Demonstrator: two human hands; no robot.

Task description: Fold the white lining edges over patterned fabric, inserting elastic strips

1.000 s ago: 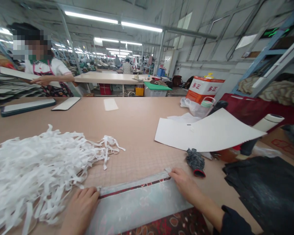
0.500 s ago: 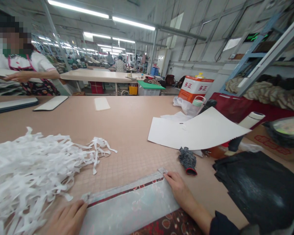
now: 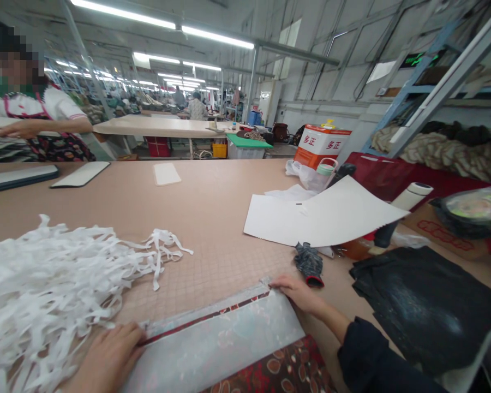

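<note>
Head view: our left hand [image 3: 108, 357] and right hand [image 3: 297, 289] still press flat, gripping nothing, on the grey fabric strip [image 3: 216, 341] at the bench's [image 3: 213, 207] near edge, with only the right hand drawn slightly back and the strip unmoved, beside the white tape pile [image 3: 53, 284].

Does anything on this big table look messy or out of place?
A tangled heap of white strips sprawls loose over the table's left side. A large white sheet lies propped up, its right edge lifted off the table. Nothing looks spilled.

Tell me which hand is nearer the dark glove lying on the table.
Right. The right hand rests on the fabric's far corner, just beside the glove, not touching it. The left hand presses the fabric's other end, by the white strips.
</note>
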